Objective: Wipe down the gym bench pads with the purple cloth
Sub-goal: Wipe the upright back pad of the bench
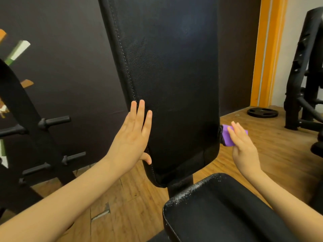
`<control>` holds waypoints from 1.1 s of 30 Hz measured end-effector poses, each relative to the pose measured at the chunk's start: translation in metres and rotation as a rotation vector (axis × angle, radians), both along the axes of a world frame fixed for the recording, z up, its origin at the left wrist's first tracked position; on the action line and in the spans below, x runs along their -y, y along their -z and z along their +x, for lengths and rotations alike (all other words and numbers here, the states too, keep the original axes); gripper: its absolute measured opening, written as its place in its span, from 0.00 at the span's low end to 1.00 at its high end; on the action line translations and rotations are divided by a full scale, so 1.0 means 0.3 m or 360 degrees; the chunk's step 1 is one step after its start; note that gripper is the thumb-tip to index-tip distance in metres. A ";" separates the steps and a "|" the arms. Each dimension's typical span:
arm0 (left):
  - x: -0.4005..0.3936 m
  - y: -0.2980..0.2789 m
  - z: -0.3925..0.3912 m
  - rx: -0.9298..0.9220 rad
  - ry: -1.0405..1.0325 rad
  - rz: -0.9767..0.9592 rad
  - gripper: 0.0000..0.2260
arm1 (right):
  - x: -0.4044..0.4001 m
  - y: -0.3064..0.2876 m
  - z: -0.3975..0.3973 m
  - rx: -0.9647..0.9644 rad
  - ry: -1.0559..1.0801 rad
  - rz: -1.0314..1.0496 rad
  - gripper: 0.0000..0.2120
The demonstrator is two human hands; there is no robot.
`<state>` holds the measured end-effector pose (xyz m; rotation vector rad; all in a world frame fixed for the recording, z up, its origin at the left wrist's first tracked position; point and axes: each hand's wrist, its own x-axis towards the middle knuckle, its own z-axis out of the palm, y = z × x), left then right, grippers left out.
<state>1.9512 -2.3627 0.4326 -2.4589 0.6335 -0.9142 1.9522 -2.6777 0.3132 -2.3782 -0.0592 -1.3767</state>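
right hand (pixel 242 145) presses folded purple cloth (pixel 229 136) against pad edge (pixel 215 119).

A dark matte wall (pixel 66 49) fills the back of the room. To the right of it runs an orange vertical trim (pixel 265 49), with a pale wall (pixel 293 23) beyond. The floor (pixel 136 198) is worn wooden planks, chipped in places. On the left stands a black plate rack (pixel 35 137) with bare pegs. At the right a black weight plate (pixel 262 112) lies flat on the floor beside a black machine frame (pixel 304 67).
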 end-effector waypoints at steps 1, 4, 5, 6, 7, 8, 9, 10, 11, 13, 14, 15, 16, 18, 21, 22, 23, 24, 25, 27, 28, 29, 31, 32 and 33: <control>-0.002 0.000 0.001 -0.0010 -0.0007 -0.0014 0.66 | -0.019 -0.015 0.010 0.0039 -0.0017 0.0163 0.28; 0.006 -0.005 -0.009 -0.0003 0.0007 0.0017 0.66 | -0.074 -0.006 0.052 -0.0042 -0.0051 0.0384 0.29; 0.008 -0.003 -0.006 -0.0009 0.0018 0.0033 0.65 | -0.102 0.022 0.068 -0.0118 -0.0061 0.0355 0.30; 0.006 0.000 -0.003 -0.0045 0.0014 0.0025 0.65 | -0.131 0.059 0.082 -0.0200 -0.0074 0.0332 0.31; 0.005 0.001 0.000 -0.0026 0.0016 0.0031 0.65 | -0.162 0.092 0.090 -0.0253 -0.0109 0.0374 0.32; 0.004 0.001 0.005 -0.0004 -0.0003 0.0015 0.66 | -0.195 0.111 0.089 -0.0260 -0.0161 0.0512 0.32; 0.002 0.004 0.010 0.0020 0.0022 -0.0013 0.66 | -0.225 0.112 0.084 -0.0247 -0.0210 0.0707 0.33; 0.008 -0.002 0.004 0.0047 0.0059 -0.0022 0.66 | -0.253 0.102 0.074 -0.0252 -0.0237 0.0917 0.34; 0.009 -0.001 0.005 0.0048 0.0064 0.0001 0.66 | -0.274 0.090 0.065 -0.0269 -0.0253 0.1097 0.34; 0.012 0.001 0.004 0.0028 0.0054 0.0046 0.64 | -0.321 0.079 0.031 -0.0302 -0.0289 0.1274 0.35; 0.011 0.005 0.002 -0.0001 0.0038 0.0047 0.63 | -0.356 0.085 0.007 -0.0327 -0.0334 0.1261 0.35; 0.012 0.007 -0.003 -0.0007 0.0042 0.0013 0.63 | -0.398 0.103 -0.016 -0.0364 -0.0388 0.1192 0.36; 0.012 0.007 -0.009 -0.0027 0.0023 -0.0010 0.62 | -0.446 0.127 -0.040 -0.0406 -0.0451 0.1079 0.36; 0.014 0.009 -0.016 -0.0135 -0.0008 -0.0022 0.60 | -0.521 0.159 -0.091 -0.0519 -0.0563 0.0751 0.36; 0.019 0.000 -0.018 -0.0240 -0.0104 -0.0006 0.58 | -0.529 0.149 -0.120 -0.0576 -0.0662 0.0663 0.33; 0.019 0.001 -0.015 -0.0217 -0.0102 0.0007 0.58 | -0.526 0.120 -0.142 -0.0531 -0.0713 0.0734 0.33; 0.022 -0.001 -0.018 -0.0206 -0.0090 0.0003 0.58 | -0.530 0.100 -0.156 -0.0483 -0.0740 0.0696 0.33; 0.018 0.002 -0.021 -0.0204 -0.0082 0.0008 0.58 | -0.545 0.075 -0.182 -0.0451 -0.0800 0.0579 0.32; 0.014 0.004 -0.022 -0.0189 -0.0059 0.0008 0.58 | -0.558 0.066 -0.193 -0.0396 -0.0886 0.0411 0.32; 0.003 0.011 -0.015 -0.0045 0.0063 -0.0005 0.57 | -0.578 0.031 -0.194 -0.0217 -0.0829 -0.0232 0.35; 0.001 0.011 -0.017 0.0051 0.0114 -0.0026 0.55 | -0.583 0.033 -0.181 -0.0188 -0.0741 -0.0653 0.37; 0.002 0.006 -0.023 0.0094 0.0130 -0.0045 0.53 | -0.570 0.042 -0.155 -0.0278 -0.0671 -0.0981 0.37; 0.006 -0.002 -0.035 -0.0040 0.0058 -0.0030 0.54 | -0.521 0.055 -0.097 -0.0380 -0.0670 -0.1364 0.39; 0.007 0.000 -0.031 -0.0141 0.0007 -0.0013 0.55 | -0.504 0.045 -0.084 -0.0435 -0.0652 -0.1493 0.41; 0.010 -0.002 -0.031 -0.0181 -0.0034 -0.0006 0.56 | -0.484 0.037 -0.069 -0.0494 -0.0655 -0.1578 0.42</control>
